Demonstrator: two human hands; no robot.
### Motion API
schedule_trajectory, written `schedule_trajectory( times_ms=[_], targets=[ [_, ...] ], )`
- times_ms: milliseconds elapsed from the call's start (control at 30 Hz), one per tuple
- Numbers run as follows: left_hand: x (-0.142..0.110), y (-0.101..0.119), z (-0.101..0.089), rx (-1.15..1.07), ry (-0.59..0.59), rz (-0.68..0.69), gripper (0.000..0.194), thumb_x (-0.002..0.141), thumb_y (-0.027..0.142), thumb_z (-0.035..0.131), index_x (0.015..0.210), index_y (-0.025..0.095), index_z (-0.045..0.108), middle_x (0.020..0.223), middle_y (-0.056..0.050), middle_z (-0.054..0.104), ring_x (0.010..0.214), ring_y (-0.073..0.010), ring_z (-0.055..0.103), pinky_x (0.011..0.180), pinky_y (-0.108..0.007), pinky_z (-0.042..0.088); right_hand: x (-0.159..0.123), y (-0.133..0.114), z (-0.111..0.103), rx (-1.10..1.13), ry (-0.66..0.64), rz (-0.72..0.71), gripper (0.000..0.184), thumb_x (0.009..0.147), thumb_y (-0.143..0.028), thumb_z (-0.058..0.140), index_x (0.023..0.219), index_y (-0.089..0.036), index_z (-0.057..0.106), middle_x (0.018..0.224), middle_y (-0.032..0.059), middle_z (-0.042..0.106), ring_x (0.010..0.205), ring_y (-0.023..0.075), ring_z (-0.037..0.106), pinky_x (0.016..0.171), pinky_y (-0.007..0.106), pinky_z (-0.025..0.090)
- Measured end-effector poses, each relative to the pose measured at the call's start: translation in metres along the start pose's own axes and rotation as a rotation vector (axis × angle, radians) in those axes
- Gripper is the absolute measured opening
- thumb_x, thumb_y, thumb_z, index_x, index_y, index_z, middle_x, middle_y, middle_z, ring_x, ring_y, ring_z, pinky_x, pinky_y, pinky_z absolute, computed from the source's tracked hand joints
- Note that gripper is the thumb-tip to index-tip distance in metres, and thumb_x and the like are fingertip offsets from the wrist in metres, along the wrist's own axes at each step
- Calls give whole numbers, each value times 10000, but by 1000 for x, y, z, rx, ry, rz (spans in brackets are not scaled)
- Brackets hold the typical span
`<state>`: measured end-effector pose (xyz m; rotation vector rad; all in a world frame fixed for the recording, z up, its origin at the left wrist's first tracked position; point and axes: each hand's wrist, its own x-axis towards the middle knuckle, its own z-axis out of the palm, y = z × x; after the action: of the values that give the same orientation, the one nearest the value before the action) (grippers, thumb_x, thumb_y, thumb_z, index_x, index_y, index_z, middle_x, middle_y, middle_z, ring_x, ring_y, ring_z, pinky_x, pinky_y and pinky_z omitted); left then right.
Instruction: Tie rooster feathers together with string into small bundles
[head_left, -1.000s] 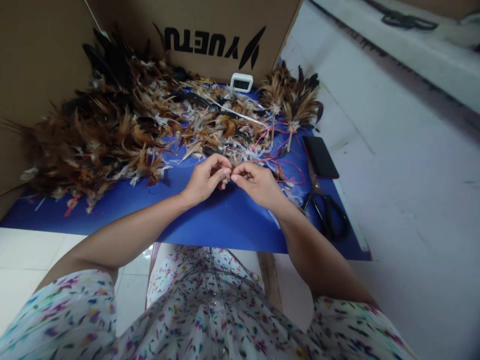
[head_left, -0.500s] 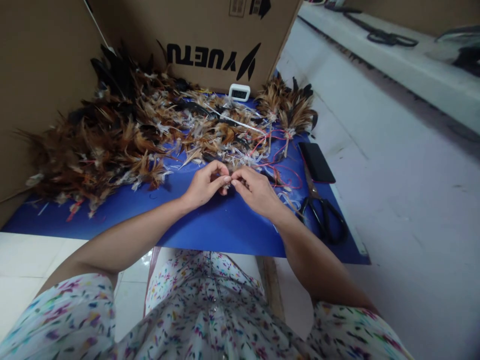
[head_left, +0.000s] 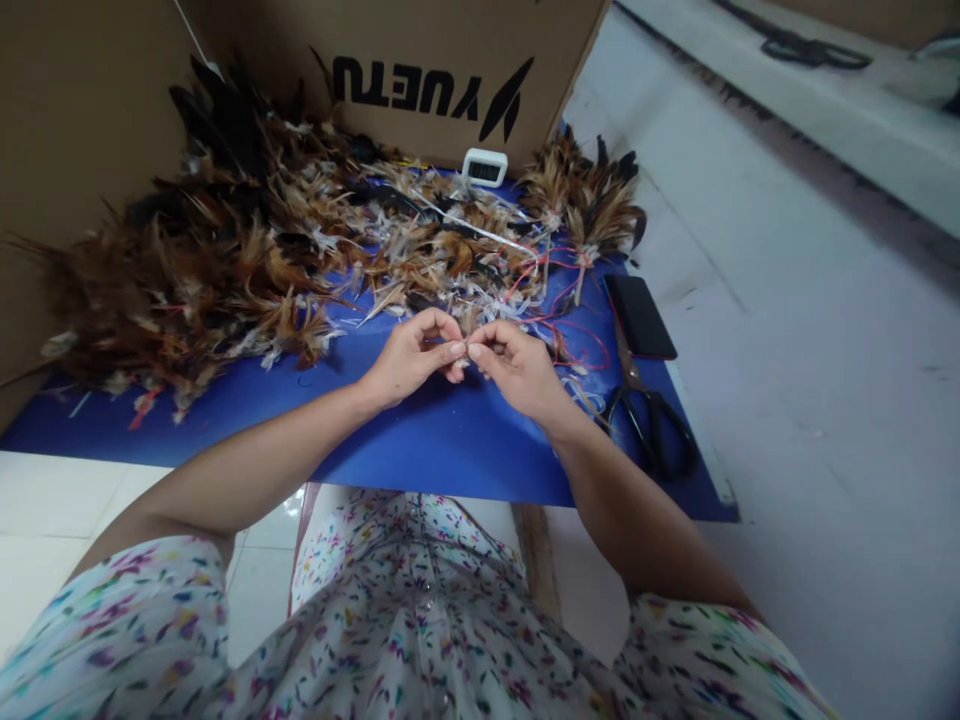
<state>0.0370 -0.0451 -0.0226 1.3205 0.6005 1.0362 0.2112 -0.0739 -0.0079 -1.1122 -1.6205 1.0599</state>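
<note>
Head camera gives me both bare hands together above the near part of the blue table (head_left: pixel 442 455). My left hand (head_left: pixel 415 364) has its thumb and forefinger pinched on a small feathery tuft (head_left: pixel 463 363), the other fingers curled behind. My right hand (head_left: pixel 517 370) brings a nearly closed thumb and forefinger to that same spot; whether it grips the tuft or only touches it, I cannot tell. Most of the tuft is hidden by the fingers. Just beyond lies a wide heap of brown and black feathers (head_left: pixel 247 260), spreading left. Past my right hand I see looped red string (head_left: pixel 606 350), black-handled scissors (head_left: pixel 636 386) near the forearm, a dark phone (head_left: pixel 641 315) and fanned feather bundles (head_left: pixel 596 225). At the back, a small white clock (head_left: pixel 486 168) stands by the cardboard (head_left: pixel 442 35).
</note>
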Motion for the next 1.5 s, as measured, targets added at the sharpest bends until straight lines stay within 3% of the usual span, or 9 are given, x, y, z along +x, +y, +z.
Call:
schedule_trajectory(
  times_ms=[200, 400, 533, 1100, 1500],
  targets=[
    [0, 1, -1, -74, -6, -50, 453, 704, 435, 853, 843, 164, 517, 690, 41, 647, 544, -84, 661, 545, -197, 563, 0, -3, 2, 39, 1, -9, 361, 849, -558, 666, 852, -205, 590, 721, -14, 577, 622, 112, 502, 614, 270, 417],
    [0, 3, -2, -122, -26, -102, 456, 702, 406, 862, 857, 156, 514, 658, 40, 653, 525, -91, 662, 510, -187, 555, -4, 0, 1, -104, 31, -90, 192, 926, -394, 611, 881, -207, 610, 787, -3, 622, 699, 120, 535, 675, 274, 416],
    [0, 2, -3, -125, -33, -125, 465, 697, 411, 865, 862, 158, 511, 654, 42, 658, 513, -89, 656, 497, -185, 551, -5, 2, 0, -149, 32, -97, 165, 934, -370, 601, 902, -209, 624, 808, 2, 633, 723, 130, 548, 677, 278, 415],
    [-1, 10, -1, -183, -11, -204, 499, 634, 393, 905, 829, 142, 520, 638, 35, 675, 541, -86, 665, 544, -180, 563, -1, 2, 4, 41, 36, -131, 362, 856, -561, 678, 845, -205, 613, 722, -24, 627, 625, 100, 564, 619, 254, 474],
    [-1, 6, -2, -248, -77, -207, 467, 660, 358, 896, 837, 147, 519, 646, 42, 668, 573, -87, 673, 565, -181, 554, -1, 3, 5, 59, 40, -217, 299, 858, -495, 712, 813, -211, 629, 740, -24, 642, 673, 105, 603, 659, 261, 485]
  ],
)
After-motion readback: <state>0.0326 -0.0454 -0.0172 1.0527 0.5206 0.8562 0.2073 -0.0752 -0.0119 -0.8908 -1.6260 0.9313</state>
